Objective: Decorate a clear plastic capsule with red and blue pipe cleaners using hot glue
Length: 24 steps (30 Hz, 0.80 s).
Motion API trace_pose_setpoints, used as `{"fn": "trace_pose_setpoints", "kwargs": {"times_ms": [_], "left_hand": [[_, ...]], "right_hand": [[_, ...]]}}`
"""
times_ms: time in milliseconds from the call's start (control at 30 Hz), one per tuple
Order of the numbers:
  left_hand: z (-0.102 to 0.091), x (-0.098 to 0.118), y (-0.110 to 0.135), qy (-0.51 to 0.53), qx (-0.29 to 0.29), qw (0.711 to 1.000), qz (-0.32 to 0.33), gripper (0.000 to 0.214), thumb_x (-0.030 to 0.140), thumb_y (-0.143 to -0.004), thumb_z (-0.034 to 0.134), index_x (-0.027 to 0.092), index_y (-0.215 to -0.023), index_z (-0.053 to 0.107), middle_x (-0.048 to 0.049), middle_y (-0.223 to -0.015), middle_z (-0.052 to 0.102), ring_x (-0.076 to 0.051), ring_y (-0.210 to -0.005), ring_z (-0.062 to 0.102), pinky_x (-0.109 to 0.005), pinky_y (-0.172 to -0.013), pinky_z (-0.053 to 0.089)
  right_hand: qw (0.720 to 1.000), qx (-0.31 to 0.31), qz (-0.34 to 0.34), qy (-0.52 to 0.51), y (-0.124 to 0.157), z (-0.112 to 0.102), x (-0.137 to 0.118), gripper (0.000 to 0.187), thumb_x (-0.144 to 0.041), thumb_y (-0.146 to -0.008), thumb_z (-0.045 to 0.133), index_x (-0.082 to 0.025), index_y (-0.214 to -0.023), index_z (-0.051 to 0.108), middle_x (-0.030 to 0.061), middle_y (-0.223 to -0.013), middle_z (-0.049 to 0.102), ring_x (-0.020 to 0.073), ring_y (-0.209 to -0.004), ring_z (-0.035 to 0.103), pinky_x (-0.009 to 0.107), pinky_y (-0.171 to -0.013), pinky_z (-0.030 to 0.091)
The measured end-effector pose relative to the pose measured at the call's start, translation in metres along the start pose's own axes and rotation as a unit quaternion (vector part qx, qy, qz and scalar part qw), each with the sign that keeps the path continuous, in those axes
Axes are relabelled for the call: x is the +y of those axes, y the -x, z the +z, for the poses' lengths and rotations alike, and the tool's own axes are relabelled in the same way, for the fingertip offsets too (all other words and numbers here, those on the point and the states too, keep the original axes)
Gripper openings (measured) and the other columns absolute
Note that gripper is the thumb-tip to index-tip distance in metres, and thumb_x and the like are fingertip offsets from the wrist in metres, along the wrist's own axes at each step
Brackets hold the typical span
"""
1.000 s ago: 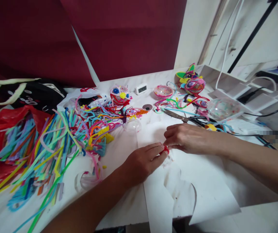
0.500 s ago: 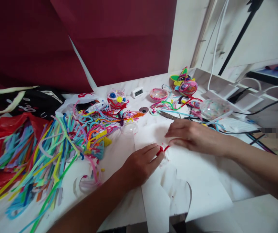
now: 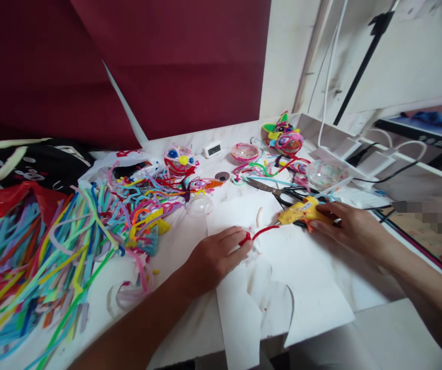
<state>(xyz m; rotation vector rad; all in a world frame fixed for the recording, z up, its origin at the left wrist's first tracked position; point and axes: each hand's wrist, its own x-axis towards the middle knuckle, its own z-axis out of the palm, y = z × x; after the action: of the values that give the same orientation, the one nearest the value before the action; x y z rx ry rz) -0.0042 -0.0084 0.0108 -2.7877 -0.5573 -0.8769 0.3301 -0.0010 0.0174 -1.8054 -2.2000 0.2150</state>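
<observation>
Left hand [image 3: 213,259]: grip pinched together on a red fuzzy stem [image 3: 265,229], low over the white paper [image 3: 317,303]; the stem's near end is bent into a tight knot at the fingertips, its free end arching rightward. Right hand [image 3: 348,223]: grip clamped around the rear of a yellow glue gun [image 3: 300,210], smooth hard body, orange trigger, narrow nozzle by the stem's free end; contact there cannot be told. Paper flat, its near edge cut in curves. Behind the gun, scissors [image 3: 264,186], dark metal blades. Left of these, a clear, thin-walled dome [image 3: 201,205] on the pale counter [image 3: 184,231]. Far left, straight plush stems [image 3: 76,252], many colours, spilling from a crinkled, glossy red bag [image 3: 51,195].
</observation>
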Motion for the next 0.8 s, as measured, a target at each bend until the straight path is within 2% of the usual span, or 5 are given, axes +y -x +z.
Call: {"fn": "trace_pose_setpoints", "kwargs": {"times_ms": [267,467,567,700,800], "left_hand": [[0.001,-0.006,0.001,0.033,-0.002,0.999,-0.002,0.032,0.016,-0.087,0.059,0.013,-0.118,0.056,-0.0118,-0.114,0.063,-0.022,-0.12,0.054,-0.037,-0.098,0.053],[0.002,-0.011,0.003,0.047,-0.006,0.999,0.007,0.034,0.014,-0.085,0.061,0.014,-0.119,0.056,-0.0111,-0.116,0.062,-0.022,-0.121,0.053,-0.038,-0.099,0.052],[0.003,-0.013,0.003,0.051,0.001,0.999,0.017,0.034,0.012,-0.084,0.061,0.013,-0.118,0.057,-0.0112,-0.115,0.062,-0.022,-0.12,0.053,-0.037,-0.098,0.053],[0.004,-0.013,0.003,0.051,0.0,0.999,0.016,0.034,0.013,-0.085,0.061,0.014,-0.118,0.057,-0.0105,-0.115,0.062,-0.022,-0.12,0.053,-0.037,-0.098,0.053],[0.004,-0.013,0.003,0.051,-0.003,0.999,0.012,0.033,0.013,-0.086,0.059,0.014,-0.119,0.056,-0.0106,-0.115,0.062,-0.022,-0.121,0.053,-0.038,-0.098,0.053]], "right_hand": [[0.997,-0.027,0.024,-0.072,-0.013,0.0,0.011,0.043,-0.06,-0.076,0.052,-0.019,-0.087,0.062,0.0072,-0.082,0.063,0.0214,-0.066,0.058,0.032,-0.059,0.044],[0.982,0.018,0.066,-0.177,-0.005,0.001,0.006,0.051,-0.065,-0.073,0.054,-0.018,-0.091,0.06,0.0046,-0.075,0.061,0.0161,-0.06,0.052,0.028,-0.052,0.041],[0.939,0.034,0.103,-0.326,-0.001,-0.006,-0.002,0.044,-0.058,-0.07,0.064,-0.02,-0.092,0.057,-0.001,-0.068,0.055,0.0106,-0.052,0.046,0.022,-0.044,0.035],[0.847,0.024,0.12,-0.518,-0.007,-0.018,-0.018,0.042,-0.041,-0.062,0.079,-0.024,-0.087,0.05,-0.0019,-0.074,0.061,0.0116,-0.057,0.054,0.02,-0.046,0.04],[0.834,-0.002,0.133,-0.536,-0.018,-0.02,-0.026,0.043,-0.03,-0.053,0.085,-0.021,-0.083,0.056,-0.001,-0.077,0.063,0.0121,-0.063,0.057,0.02,-0.05,0.043]]}}
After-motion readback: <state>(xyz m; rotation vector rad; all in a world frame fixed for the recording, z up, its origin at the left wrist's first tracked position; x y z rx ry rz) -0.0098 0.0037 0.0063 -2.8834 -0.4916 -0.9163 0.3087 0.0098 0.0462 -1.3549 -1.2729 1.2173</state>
